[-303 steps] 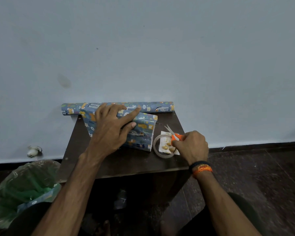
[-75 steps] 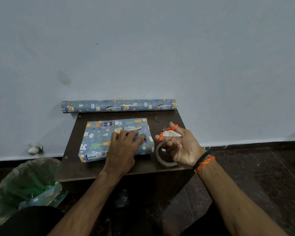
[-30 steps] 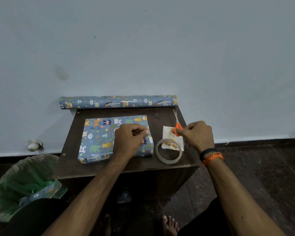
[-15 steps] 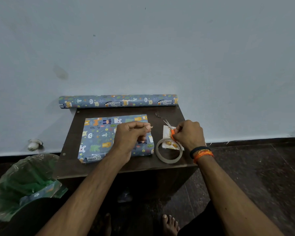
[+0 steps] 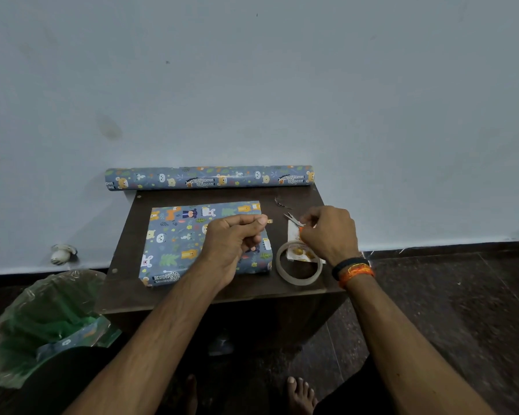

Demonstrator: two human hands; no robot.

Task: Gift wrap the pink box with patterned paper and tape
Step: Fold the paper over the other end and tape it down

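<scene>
On the dark tabletop point(image 5: 192, 295) lies the box point(image 5: 186, 244), fully covered in patterned paper, flat at centre, with the paper roll point(image 5: 210, 177) behind it against the wall. Left hand point(image 5: 234, 244) hovers over the box's right side, fingers curled, pinching a small tape piece point(image 5: 269, 222). Right hand point(image 5: 330, 235) grips orange scissors point(image 5: 295, 223), just above the tape ring point(image 5: 298, 266).
</scene>
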